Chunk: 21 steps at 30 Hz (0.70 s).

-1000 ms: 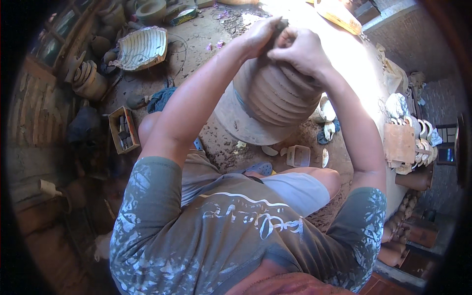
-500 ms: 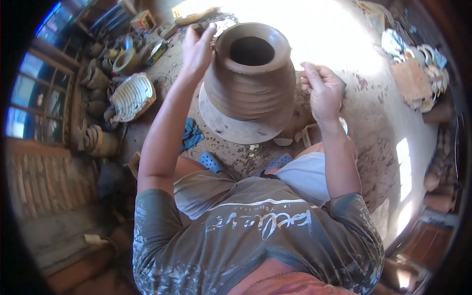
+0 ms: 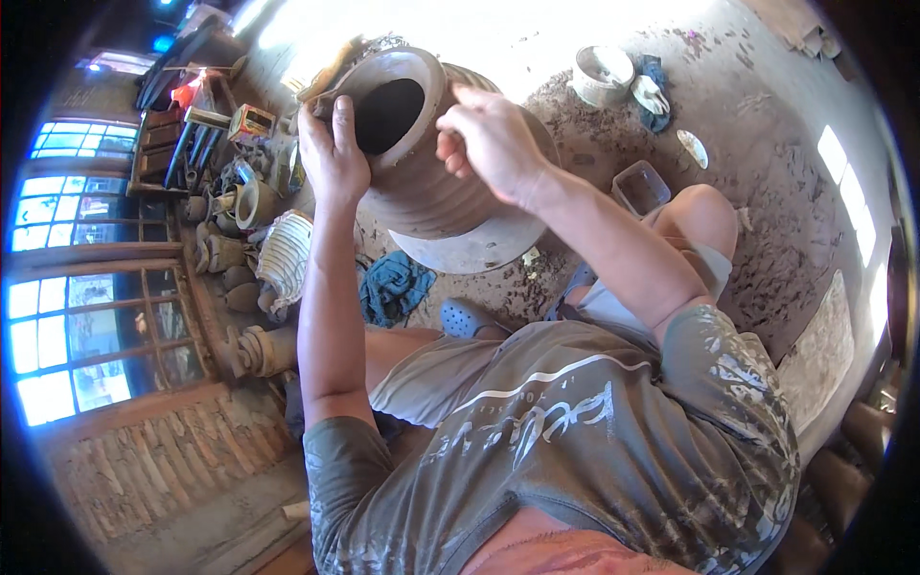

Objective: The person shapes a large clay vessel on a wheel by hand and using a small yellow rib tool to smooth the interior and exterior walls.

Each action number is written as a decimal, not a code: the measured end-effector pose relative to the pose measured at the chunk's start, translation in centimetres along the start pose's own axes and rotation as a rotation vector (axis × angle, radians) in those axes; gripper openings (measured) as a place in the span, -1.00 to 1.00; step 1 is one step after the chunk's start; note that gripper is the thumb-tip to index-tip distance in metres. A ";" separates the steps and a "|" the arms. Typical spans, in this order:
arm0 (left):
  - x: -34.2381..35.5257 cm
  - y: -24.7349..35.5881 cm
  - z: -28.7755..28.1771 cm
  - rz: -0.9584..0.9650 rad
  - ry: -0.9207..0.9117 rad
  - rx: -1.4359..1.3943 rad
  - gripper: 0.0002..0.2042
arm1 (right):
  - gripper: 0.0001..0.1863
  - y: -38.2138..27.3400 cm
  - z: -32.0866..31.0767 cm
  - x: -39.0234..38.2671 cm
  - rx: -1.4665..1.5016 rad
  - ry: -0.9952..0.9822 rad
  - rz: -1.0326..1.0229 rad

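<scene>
Large ribbed brown clay jar (image 3: 431, 182), now tilted toward camera; left hand (image 3: 333, 153) newly clasping its rim, fingers curled; right hand (image 3: 489, 139) shifted onto rim, fingers apparently pinching clay.

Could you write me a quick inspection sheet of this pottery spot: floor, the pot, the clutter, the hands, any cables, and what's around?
Surface: dusty earthen floor strewn with clay crumbs.
Job's things: large ridged clay pot, mouth open, on a round base disc.
Clutter: blue rag, small clear tub, pale bucket with cloths beside it, ribbed pale vessel.
Hands: left hand grips the pot's rim, fingers over the lip; right hand at the rim's opposite side, fingers curled, contact unclear.
Cables: nothing seen.
Surroundings: finished small pots and a tool crate on the left, windows beyond, strong sunlight.
</scene>
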<state>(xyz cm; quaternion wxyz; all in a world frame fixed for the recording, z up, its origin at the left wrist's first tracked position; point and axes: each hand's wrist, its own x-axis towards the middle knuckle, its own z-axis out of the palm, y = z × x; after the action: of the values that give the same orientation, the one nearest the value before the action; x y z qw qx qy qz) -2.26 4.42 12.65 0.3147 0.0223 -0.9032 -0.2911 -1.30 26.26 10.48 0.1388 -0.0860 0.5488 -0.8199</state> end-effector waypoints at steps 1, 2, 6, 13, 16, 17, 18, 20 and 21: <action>-0.1 0.0 0.2 -0.002 0.009 0.017 -0.39 | -0.21 0.2 0.5 -0.6 0.027 -0.011 -0.018; -0.2 0.0 0.3 -0.004 0.019 0.033 -0.37 | -0.18 0.4 1.1 -1.3 0.021 0.021 -0.004; -0.2 -0.3 0.4 -0.017 0.025 0.020 -0.48 | -0.08 1.5 3.5 -3.5 0.007 0.016 -0.017; 0.2 -1.2 0.1 0.033 -0.029 0.002 -0.52 | -0.31 7.0 8.2 -8.1 -0.233 -0.102 -0.289; 0.2 -0.7 -0.2 0.058 -0.047 -0.016 -0.51 | -0.67 8.0 6.6 -9.4 -0.349 -0.247 -0.481; 0.3 -1.1 -0.3 0.072 -0.047 -0.044 -0.50 | -0.78 7.0 5.3 -9.1 -0.365 -0.226 -0.472; 0.4 -1.3 0.0 0.089 -0.047 -0.085 -0.49 | -0.86 5.6 3.7 -8.5 -0.392 -0.197 -0.465; 0.4 -0.9 -0.3 0.128 -0.043 -0.019 -0.49 | -0.92 2.8 1.3 -6.8 -0.407 -0.071 -0.332; 0.8 -1.4 0.0 0.139 -0.056 -0.051 -0.49 | -0.92 2.0 0.0 -5.6 -0.500 -0.030 -0.513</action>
<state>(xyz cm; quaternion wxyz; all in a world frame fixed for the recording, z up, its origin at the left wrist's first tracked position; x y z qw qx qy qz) -3.06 3.10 12.33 0.3091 -0.0567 -0.9033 -0.2920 4.23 27.36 8.72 -0.0885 -0.2643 0.6908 -0.6671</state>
